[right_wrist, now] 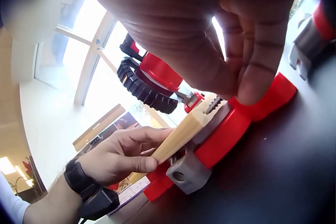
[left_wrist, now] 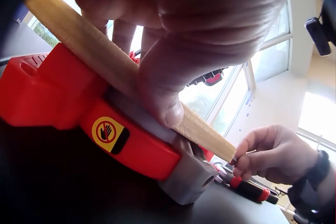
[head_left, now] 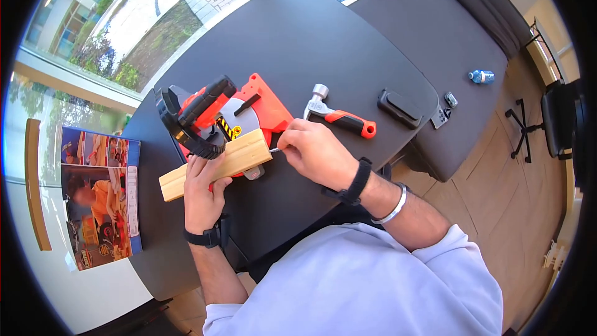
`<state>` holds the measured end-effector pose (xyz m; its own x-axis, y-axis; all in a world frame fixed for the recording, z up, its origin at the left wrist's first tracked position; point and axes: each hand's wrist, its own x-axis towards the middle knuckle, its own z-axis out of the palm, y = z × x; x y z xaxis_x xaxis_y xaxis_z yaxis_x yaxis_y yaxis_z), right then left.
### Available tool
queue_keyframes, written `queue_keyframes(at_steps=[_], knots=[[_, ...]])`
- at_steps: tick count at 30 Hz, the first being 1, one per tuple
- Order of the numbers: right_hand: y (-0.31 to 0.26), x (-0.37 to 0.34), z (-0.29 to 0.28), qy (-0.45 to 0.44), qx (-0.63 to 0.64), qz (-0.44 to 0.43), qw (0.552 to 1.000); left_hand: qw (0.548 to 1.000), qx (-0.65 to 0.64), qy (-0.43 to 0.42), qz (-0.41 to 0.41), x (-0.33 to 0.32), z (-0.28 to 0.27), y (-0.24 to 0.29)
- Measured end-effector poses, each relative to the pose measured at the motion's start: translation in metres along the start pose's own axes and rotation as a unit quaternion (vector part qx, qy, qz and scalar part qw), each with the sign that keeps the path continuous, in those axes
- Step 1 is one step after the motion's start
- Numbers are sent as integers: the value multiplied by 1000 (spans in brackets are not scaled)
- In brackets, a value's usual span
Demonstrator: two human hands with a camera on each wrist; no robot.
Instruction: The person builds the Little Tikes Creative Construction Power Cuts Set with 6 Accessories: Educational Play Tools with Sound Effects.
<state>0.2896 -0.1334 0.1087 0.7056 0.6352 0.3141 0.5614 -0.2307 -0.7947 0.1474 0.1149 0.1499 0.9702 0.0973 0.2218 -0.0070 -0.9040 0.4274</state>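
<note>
A light wooden piece [head_left: 239,154] lies across the red and black toy saw [head_left: 268,104]. The left hand [head_left: 205,193] grips its middle, thumb on the near side and fingers over the far side. At the wood's right end, the right hand [head_left: 314,152] pinches a small grey screw [head_left: 274,150] between thumb and fingertips. In the right wrist view, the threaded screw [right_wrist: 212,104] lies against the end of the wood [right_wrist: 181,134], partly in a groove there; its head is hidden by the fingers. The left wrist view shows the right hand [left_wrist: 275,155] touching the wood's end.
A hammer [head_left: 342,118] with a red and black handle lies right of the saw, and a black case [head_left: 400,108] beyond it. A picture box [head_left: 102,196] stands at the left. On the far right surface are a bottle [head_left: 481,76] and small grey items.
</note>
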Motion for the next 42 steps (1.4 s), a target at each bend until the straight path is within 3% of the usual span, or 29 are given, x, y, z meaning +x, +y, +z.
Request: queue_keyframes(at_steps=[6, 26, 32, 36, 42], knots=[[4, 7, -1, 3, -14, 4, 1000, 999, 4, -18, -32, -1, -1, -1], [1, 30, 14, 1, -35, -6, 999, 1000, 7, 0, -15, 1, 1, 2], [8, 26, -10, 23, -8, 8, 1000, 1000, 3, -3, -28, 0, 0, 4], [1, 14, -12, -35, -9, -2, 999, 1000, 6, 4, -27, 0, 3, 2], [2, 14, -2, -24, -38, 9, 999, 1000, 12, 9, -23, 1, 4, 4]])
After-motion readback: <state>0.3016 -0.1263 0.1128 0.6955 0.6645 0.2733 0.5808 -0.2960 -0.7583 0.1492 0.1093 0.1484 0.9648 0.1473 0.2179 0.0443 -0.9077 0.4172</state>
